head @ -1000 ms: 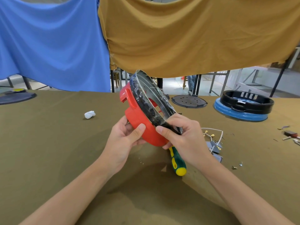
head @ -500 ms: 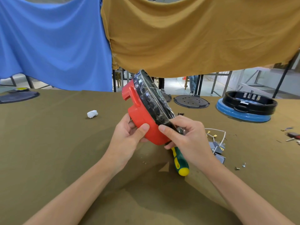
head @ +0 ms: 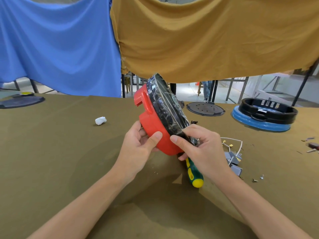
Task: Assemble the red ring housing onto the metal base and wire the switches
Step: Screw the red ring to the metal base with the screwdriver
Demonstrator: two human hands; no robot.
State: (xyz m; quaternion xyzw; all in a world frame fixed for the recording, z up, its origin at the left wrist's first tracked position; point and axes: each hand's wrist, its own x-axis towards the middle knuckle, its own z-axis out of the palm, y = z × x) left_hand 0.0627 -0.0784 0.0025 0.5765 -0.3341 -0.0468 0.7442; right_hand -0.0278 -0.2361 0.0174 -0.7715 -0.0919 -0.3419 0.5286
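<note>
A: Change since a second back?

B: Little. Red ring housing [head: 155, 130] raised a touch and tipped slightly further, black wrapped rim facing up-right. Same grasp throughout. Reads as inspection or turning in hand, not seating yet.

A: Grip state?

B: Left hand [head: 138, 149] wrapped round the lower red wall, thumb pressed flat on the outside. Right hand [head: 198, 149] pinching the lower edge where the film-covered black rim [head: 165, 107] meets the red, thumb on red, fingers curled behind. Both holding the housing, neither free.

A: Location of the housing?

B: Off the table [head: 51, 152], mid-air at centre, tilted, above the screwdriver [head: 193, 173].

A: Meaning for the task?

B: Judged early. No metal base clearly mated to it; inside of the housing hidden from here. Switches [head: 233, 161] untouched on the cloth beside the right wrist, white wire [head: 233, 140] lying loose, so wiring not started.

A: Counts?

B: One red housing. One screwdriver, green and yellow handle. One white wire loop with brass terminals. Grey switch blocks: two or three, partly hidden by the wrist, cannot tell exactly. One perforated dark disc [head: 205, 108] far side. One black ring on a blue base [head: 264, 116] far right. One white crumpled scrap [head: 100, 120] left. Few loose screws near right edge, too small to count.
</note>
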